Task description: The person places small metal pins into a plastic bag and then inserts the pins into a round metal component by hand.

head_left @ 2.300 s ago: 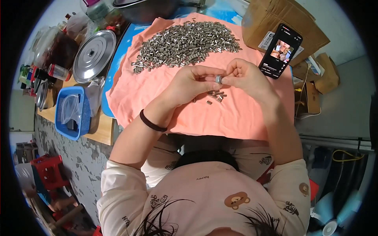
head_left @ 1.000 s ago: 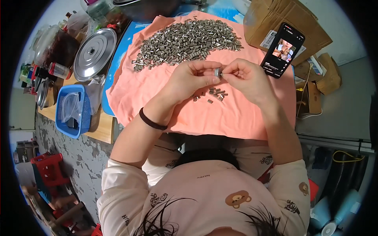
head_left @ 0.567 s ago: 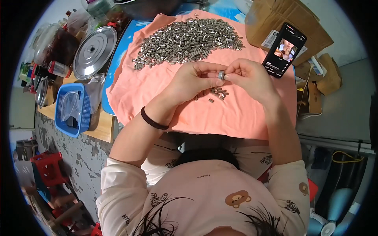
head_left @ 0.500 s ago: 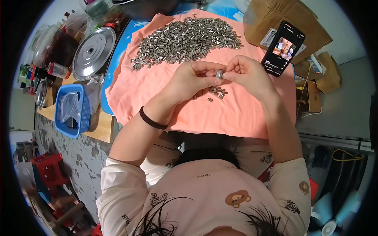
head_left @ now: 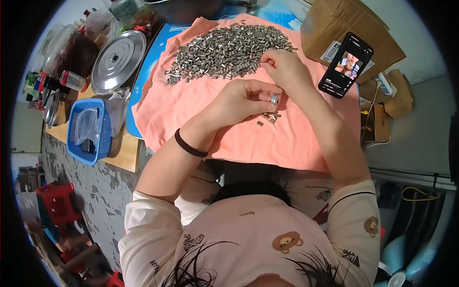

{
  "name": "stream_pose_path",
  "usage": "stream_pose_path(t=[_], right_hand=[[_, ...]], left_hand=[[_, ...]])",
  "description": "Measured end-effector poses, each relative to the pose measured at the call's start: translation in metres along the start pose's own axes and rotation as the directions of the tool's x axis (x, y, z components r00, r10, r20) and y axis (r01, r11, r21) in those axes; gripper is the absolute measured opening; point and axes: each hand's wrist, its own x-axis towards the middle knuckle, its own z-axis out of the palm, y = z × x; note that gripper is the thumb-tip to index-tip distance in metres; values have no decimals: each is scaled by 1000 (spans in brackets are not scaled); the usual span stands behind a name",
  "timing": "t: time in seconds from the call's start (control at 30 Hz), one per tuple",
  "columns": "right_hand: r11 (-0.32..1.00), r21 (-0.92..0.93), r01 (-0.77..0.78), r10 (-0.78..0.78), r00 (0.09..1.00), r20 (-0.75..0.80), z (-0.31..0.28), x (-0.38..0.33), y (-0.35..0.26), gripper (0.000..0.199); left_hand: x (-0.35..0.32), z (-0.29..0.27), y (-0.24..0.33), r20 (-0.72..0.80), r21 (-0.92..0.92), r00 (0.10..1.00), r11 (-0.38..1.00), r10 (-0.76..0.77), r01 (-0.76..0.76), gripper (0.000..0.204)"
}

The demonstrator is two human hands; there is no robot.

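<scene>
Between the thumb and fingers of my left hand [head_left: 244, 100] is a small silver metal ring [head_left: 275, 99], its hole facing to the right. My right hand [head_left: 287, 68] is at the right edge of a wide pile of short metal pins [head_left: 220, 52], fingertips drawn together; whatever they pinch is too small to make out. A few loose pins [head_left: 271, 117] lie below my left hand, partly covered by it. Pile and loose pins rest on a salmon-pink cloth [head_left: 177, 107] spread over the table.
A phone [head_left: 346, 65] with a lit screen leans against a cardboard box [head_left: 349, 28] at the right. On the left are a round metal lid [head_left: 118, 62], a blue basket [head_left: 103, 136] holding a plastic bag, and several jars. A dark pan [head_left: 186, 10] stands at the back.
My right hand has left the ring and moved up and away to the pile's right edge. My left hand keeps the ring, now slightly lower and to the right.
</scene>
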Motion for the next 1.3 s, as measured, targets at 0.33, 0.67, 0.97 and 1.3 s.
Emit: stream_pose_path(t=[0.33, 0.67, 0.97, 1.3], right_hand=[[738, 650, -183, 142, 983, 115, -38, -47, -17, 11], [851, 515, -106, 77, 994, 77, -41, -62, -32, 7], [710, 657, -254, 117, 962, 245, -35, -59, -9, 8], [878, 424, -221, 163, 972, 168, -25, -18, 11, 17]], left_hand=[[3, -4, -6, -159, -335, 986, 938, 41, -93, 29], [0, -2, 0, -164, -240, 987, 970, -3, -37, 31], [0, 1, -2, -153, -127, 988, 992, -17, -3, 27], [2, -1, -4, -93, -37, 996, 999, 10, -13, 27]])
